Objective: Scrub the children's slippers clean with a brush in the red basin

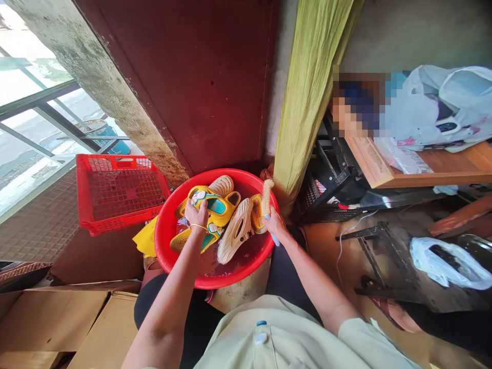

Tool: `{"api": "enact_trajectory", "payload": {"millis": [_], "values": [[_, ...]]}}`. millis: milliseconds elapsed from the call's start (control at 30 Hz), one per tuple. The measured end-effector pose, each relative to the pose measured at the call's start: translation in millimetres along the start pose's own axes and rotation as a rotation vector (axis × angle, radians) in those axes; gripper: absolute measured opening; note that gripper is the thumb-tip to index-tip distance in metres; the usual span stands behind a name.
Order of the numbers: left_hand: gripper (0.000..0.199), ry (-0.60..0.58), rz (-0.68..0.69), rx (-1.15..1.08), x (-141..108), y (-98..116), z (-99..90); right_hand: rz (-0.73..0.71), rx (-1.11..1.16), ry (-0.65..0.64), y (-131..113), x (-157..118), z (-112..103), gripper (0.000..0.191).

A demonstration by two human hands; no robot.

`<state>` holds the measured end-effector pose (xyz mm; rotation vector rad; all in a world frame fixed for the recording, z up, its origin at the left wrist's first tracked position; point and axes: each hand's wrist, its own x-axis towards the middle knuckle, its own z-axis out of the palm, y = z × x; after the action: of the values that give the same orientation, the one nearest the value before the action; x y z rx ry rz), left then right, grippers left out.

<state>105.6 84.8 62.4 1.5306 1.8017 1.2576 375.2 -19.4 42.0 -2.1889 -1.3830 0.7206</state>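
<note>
A round red basin [223, 280] with water and several shoes stands between my knees. My left hand [197, 214] is closed on a yellow shoe [225, 211] with a teal inside, above the other shoes. At the basin's right rim my right hand [274, 224] grips a scrubbing brush [267, 197] by its pale blue handle, bristle end up. A cream shoe [235, 233] leans in the middle of the basin, between my hands. Other yellow shoes and a pale sole lie around it, partly hidden.
A red plastic crate [123, 187] is left of the basin, with cardboard boxes [54, 318] below it. A yellow-green curtain [307, 92] hangs behind right. Farther right are a wooden tray [384, 171], plastic bags [442, 107], a dark stool [400, 256] and another person's foot [400, 313].
</note>
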Motion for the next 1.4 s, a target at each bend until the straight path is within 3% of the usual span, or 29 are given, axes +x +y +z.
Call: {"api": "enact_trajectory", "payload": {"millis": [67, 100, 167, 267, 400, 533, 667, 1100, 1400], "values": [[0.067, -0.021, 0.13, 0.118, -35, -4, 5.0, -0.02, -0.022, 0.036, -2, 6, 9, 0.061], [0.069, -0.118, 0.238, 0.174, -55, -6, 8.3, -0.03, -0.037, 0.068, -3, 8, 14, 0.058], [0.077, -0.423, 0.417, 0.329, -94, -8, 15.4, -0.062, -0.067, 0.131, -4, 12, 23, 0.054], [0.083, -0.575, 0.468, 0.575, -128, -11, 21.5, -0.112, -0.091, 0.188, -3, 14, 32, 0.05], [0.079, -0.629, 0.362, 0.681, -116, -13, 12.8, -0.1, -0.143, 0.158, -2, 16, 33, 0.048], [0.08, -0.707, 0.233, 0.726, -90, -7, 1.4, 0.003, -0.248, 0.007, -11, 23, 23, 0.046], [0.08, -0.77, 0.226, 0.752, -88, 1, -0.3, 0.049, -0.278, -0.118, -22, 31, 13, 0.045], [0.087, -0.829, 0.241, 0.706, -105, -23, -16.9, 0.096, -0.335, -0.125, -38, 19, 25, 0.045], [0.085, -0.794, 0.19, 0.682, -112, -22, -24.4, 0.052, -0.342, -0.136, -41, 13, 14, 0.041]]}}
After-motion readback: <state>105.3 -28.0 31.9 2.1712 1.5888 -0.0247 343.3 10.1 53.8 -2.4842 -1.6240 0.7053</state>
